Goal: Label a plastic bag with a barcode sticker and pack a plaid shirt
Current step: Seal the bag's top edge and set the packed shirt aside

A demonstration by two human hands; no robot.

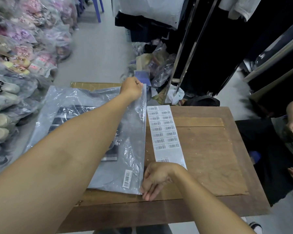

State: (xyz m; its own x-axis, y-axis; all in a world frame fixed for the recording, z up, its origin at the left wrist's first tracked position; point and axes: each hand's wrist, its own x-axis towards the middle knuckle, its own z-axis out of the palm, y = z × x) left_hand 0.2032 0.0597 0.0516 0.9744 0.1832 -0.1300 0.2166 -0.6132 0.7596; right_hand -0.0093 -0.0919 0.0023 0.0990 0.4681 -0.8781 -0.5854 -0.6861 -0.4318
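Right hand (156, 180): fingers pinch bag (132, 149) near corner; left hand (131, 89) pinches far corner. Sticker (126, 179) applied, shirt (86, 120) inside; sealing likely left. Label sheet (164, 132) right, on bench (210, 149).

Left forearm (85, 141) hides the shirt (71, 114) — sticker (127, 179) print unreadable.

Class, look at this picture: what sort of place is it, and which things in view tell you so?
Probably a clothing stockroom or packing area: heaps of bagged goods fill the floor, dark garments hang on a rack, and a sheet of barcode stickers lies on the wooden table.
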